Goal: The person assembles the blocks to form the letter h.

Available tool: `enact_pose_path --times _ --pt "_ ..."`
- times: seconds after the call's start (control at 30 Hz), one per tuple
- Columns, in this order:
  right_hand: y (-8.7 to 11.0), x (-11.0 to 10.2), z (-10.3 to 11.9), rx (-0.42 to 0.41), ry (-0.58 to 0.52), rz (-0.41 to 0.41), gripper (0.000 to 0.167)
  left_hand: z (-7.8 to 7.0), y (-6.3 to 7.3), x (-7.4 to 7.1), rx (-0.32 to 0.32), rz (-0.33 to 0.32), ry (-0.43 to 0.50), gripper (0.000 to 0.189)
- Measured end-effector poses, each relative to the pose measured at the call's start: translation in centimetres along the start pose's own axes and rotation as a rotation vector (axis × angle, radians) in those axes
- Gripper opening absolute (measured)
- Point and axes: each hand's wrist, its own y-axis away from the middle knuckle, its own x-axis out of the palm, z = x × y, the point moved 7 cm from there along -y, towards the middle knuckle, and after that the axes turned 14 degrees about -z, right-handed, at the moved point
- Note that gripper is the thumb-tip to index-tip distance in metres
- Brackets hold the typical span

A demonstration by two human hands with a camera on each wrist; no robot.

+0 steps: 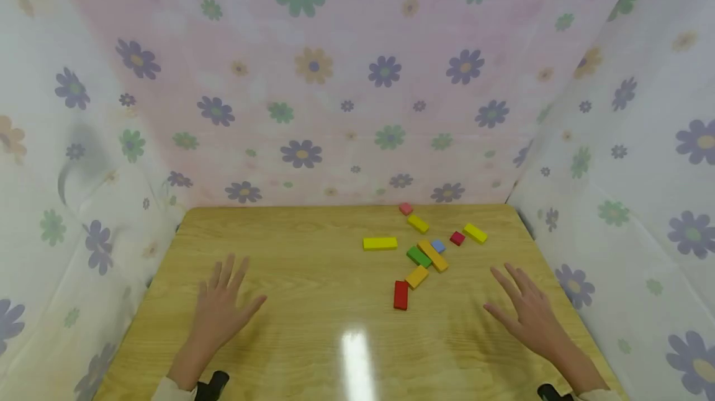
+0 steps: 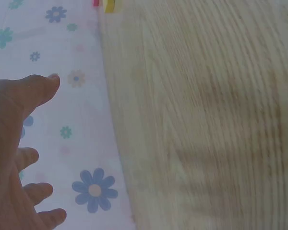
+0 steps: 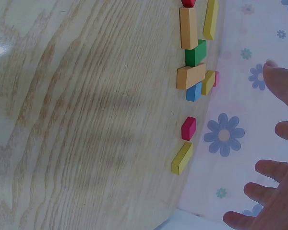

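Both hands hover over a wooden table with fingers spread, and neither holds anything. My left hand [image 1: 220, 314] is at the left side, away from the blocks. On the right, my right hand [image 1: 527, 314] is nearer to them. Scattered right of centre lie a red block [image 1: 400, 295], a shorter orange block [image 1: 416, 277], a longer orange block [image 1: 432, 256], a green block [image 1: 419, 257] and a blue block [image 1: 438, 246]. Farther back are yellow blocks [image 1: 380, 244], a dark red block [image 1: 457, 238] and a pink block [image 1: 405, 208]. The right wrist view shows the blue block [image 3: 194, 92] beside an orange one.
The wooden table [image 1: 301, 326] has a bright light reflection near its front. Flower-patterned cloth [image 1: 346, 90] hangs behind it and along both sides. A dark strap device [image 1: 212, 383] sits at the left wrist, and a similar one [image 1: 553, 392] at the right.
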Motion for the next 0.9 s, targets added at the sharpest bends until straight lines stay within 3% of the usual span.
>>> enact_pose_path --times 0.2,0.37,0.77,0.9 --pt "-0.8 0.2 0.6 -0.095 -0.006 -0.053 0.078 -1.3 -1.6 1.3 0.065 -0.064 0.098 0.082" --pt "-1.5 1.0 0.6 -0.132 -0.038 -0.048 0.078 -3.0 -3.4 2.5 0.09 -0.084 0.196 0.079" --pt "-3.9 3.0 0.7 -0.214 -0.068 -0.056 0.08 -6.1 -7.1 7.8 -0.009 0.018 0.472 0.068" --pt "-4.9 3.8 1.0 -0.24 -0.077 -0.056 0.077 -7.3 -8.3 9.1 -0.011 0.025 0.538 0.065"
